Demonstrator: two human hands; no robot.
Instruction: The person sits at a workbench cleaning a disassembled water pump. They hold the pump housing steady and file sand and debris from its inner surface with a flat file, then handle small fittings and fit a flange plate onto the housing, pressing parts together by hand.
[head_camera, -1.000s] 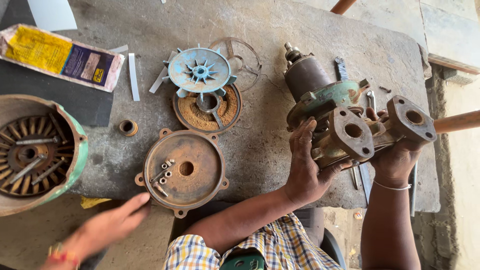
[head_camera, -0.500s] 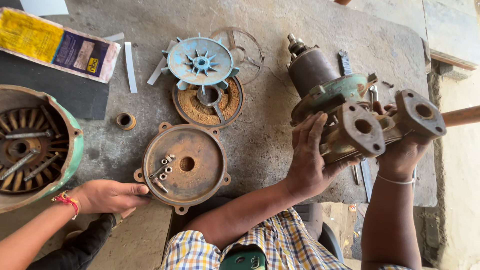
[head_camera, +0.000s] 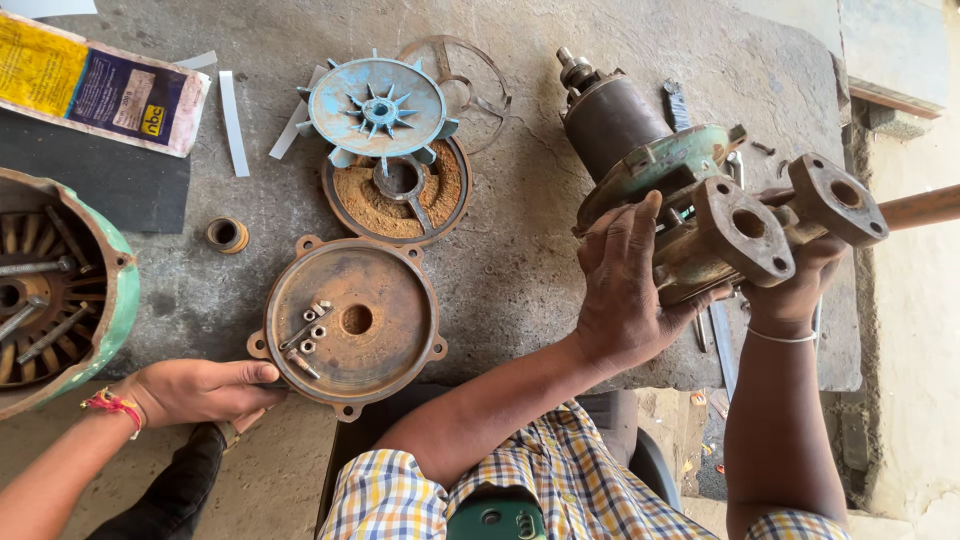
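Note:
I hold a rusty pump body with a green casing (head_camera: 680, 160) tilted over the right part of the stone table (head_camera: 520, 270). Its dark rotor and shaft (head_camera: 605, 115) point away from me, and its two flanged ports (head_camera: 745, 225) face up. My left hand (head_camera: 625, 290) is pressed flat against the casing's near side. Under the flanges, my right hand (head_camera: 795, 290) grips the body from the right. Another person's hand (head_camera: 200, 390) touches the near-left rim of a round rusty cover plate (head_camera: 385, 335) that carries several loose nuts and bolts (head_camera: 308, 330).
A blue fan impeller (head_camera: 378, 105) lies on a rusty disc (head_camera: 395, 195), with a wire guard (head_camera: 460, 75) behind. A green motor housing (head_camera: 60, 290) stands at the left edge, a small ring (head_camera: 226, 234) and a printed packet (head_camera: 95, 90) beyond it. The table ends at right.
The other person's hand has come in from the lower left and now rests at the cover plate's rim. The pump body has shifted slightly in my hands.

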